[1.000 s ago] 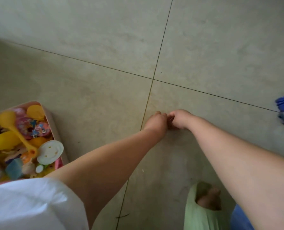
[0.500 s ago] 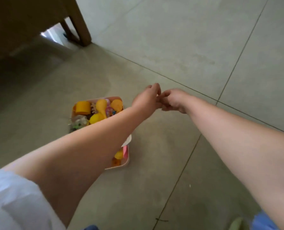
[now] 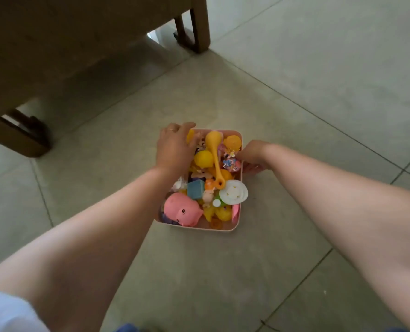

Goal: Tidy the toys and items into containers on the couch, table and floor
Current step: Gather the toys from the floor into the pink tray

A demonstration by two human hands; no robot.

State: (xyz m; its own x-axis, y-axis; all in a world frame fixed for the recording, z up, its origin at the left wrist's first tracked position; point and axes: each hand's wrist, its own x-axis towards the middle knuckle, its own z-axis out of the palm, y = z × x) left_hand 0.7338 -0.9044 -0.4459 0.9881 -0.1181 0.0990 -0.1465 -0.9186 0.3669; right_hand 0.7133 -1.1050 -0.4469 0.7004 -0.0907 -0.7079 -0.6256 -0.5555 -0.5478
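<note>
A pale pink rectangular bin [image 3: 223,228] sits on the grey tiled floor [image 3: 295,97], its long axis running away from the camera toward a wooden furniture piece [image 3: 55,44] at upper left. The bin is heaped with toys: a pink pig [image 3: 182,210] at the near left corner, a blue block [image 3: 195,190] behind it, a white round disc [image 3: 233,191] overhanging the right rim, a yellow ball [image 3: 203,158], and an orange maraca-like rattle [image 3: 215,159] lying lengthwise, bulb end pointing to the far side. The person's left hand [image 3: 174,149] rests palm-down over the far left side of the bin, fingers spread and slightly bent on the toys. The right hand [image 3: 253,155] curls over the bin's right rim, gripping it. A white sleeve [image 3: 7,312] shows at lower left.
</note>
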